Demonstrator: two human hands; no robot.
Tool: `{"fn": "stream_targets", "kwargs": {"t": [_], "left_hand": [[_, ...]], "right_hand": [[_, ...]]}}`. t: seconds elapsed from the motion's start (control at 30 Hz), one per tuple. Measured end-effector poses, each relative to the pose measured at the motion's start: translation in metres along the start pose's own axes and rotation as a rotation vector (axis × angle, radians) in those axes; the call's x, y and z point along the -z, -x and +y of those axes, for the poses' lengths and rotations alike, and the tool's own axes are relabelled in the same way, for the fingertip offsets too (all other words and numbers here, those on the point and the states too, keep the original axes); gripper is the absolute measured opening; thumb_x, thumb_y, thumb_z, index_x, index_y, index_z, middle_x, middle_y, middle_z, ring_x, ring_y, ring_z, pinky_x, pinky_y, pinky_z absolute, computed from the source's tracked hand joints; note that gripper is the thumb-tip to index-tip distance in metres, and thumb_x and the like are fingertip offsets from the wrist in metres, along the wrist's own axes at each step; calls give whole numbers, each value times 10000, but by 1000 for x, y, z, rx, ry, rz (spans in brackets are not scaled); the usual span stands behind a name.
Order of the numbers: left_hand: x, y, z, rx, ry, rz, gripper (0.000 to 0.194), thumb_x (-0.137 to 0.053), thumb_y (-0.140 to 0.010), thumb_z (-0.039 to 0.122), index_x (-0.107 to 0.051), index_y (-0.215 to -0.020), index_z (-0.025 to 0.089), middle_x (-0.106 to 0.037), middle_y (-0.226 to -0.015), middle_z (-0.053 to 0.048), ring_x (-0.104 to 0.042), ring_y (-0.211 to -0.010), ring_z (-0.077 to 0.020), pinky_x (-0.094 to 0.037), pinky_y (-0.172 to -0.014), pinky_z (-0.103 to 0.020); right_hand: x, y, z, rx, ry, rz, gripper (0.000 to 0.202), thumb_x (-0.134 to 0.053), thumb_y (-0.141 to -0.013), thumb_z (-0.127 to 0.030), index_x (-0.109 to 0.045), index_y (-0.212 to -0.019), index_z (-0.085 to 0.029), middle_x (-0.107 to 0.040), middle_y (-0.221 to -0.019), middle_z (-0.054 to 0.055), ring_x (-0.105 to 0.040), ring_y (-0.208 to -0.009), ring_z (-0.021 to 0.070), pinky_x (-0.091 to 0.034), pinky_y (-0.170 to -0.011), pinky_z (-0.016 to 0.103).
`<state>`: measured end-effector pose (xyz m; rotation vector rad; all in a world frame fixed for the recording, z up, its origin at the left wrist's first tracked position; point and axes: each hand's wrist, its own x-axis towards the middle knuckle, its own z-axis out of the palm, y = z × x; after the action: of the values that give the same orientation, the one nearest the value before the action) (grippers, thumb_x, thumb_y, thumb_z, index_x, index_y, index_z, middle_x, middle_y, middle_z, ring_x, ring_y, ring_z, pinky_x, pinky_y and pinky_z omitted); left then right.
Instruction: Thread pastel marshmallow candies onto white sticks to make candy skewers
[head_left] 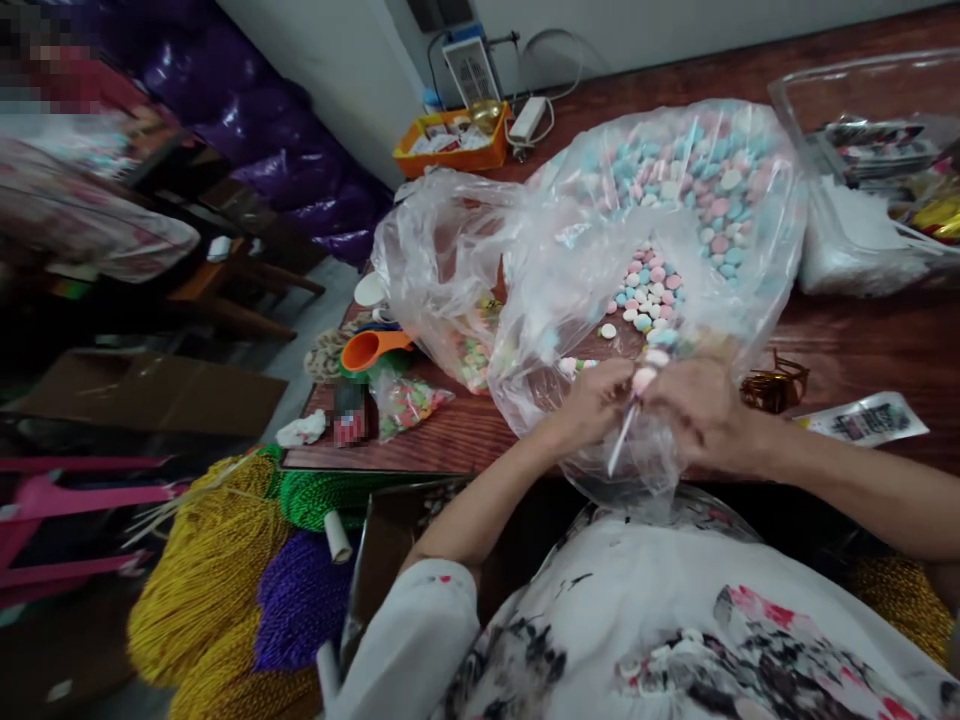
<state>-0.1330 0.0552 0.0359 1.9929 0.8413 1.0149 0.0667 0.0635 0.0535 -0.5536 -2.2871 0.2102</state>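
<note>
My left hand [598,405] is closed, its fingertips pinching a thin white stick [622,440] that slants down over the table's front edge. At the stick's upper end sit small pink and white candy-like pieces [645,378]. Facing it, my right hand [701,405] has its fingers curled in at these pieces, slightly blurred; what exactly they grip is hidden. Just beyond both hands, a big clear plastic bag [780,200] lies with its mouth toward me. Round pastel pieces [652,290] in pink, blue and white fill it and show through its opening.
Left of the big bag are another plastic bag [442,240], an orange scoop [367,350] and a small candy bag [409,405]. A yellow tray [450,155] stands behind. On the right are a clear bin [847,260], gold ties [776,385] and a printed packet [870,420]. Yellow cord bundles [202,570] hang lower left.
</note>
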Motion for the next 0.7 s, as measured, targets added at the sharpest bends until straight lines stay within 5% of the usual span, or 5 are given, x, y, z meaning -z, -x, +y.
{"fn": "stream_targets", "kwargs": {"t": [0.23,0.33,0.47,0.57,0.7], "left_hand": [[5,2,12,54,458,277,519,-821,-798,493,-690,-1269,319,-611,-1441,-70,-503,-1404,-275,-408,-1177,-479],[-1,21,28,392,771,254,709,-747,-846,570,-486,-1474,370,-656,-1323,-53,-644,-1196,-217,-536,-1019,-396],[6,52,36,599,719,-50,502,-764,-849,508,-660,-1223,191,-705,-880,-30,-672,-740,-146,-569,-752,-292],[20,73,26,366,112,84,285,-663,-939,421,-708,-1009,149,-729,-860,-57,-679,-776,-160,-576,-782,-306],[38,100,5,-76,-571,237,180,-553,-992,265,-708,-1038,185,-778,-1029,-95,-728,-995,-184,-569,-1005,-383]], "right_hand": [[-22,9,-5,100,265,149,150,-487,-945,-164,-623,-887,-192,-662,-747,59,-550,-717,209,-388,-648,355],[-14,-4,3,259,397,158,175,-496,-944,-140,-634,-858,-202,-670,-763,48,-535,-726,194,-373,-650,346],[-16,-20,-1,309,291,147,122,-549,-931,-154,-649,-882,-201,-682,-793,50,-528,-728,184,-340,-637,345],[-36,-20,-23,-11,-157,101,141,-531,-936,-199,-626,-832,-195,-654,-751,47,-526,-693,176,-351,-638,332],[-77,-11,-70,-824,-1232,-50,288,-620,-893,-400,-527,-704,-204,-508,-573,-28,-411,-514,114,-305,-525,262]]}}
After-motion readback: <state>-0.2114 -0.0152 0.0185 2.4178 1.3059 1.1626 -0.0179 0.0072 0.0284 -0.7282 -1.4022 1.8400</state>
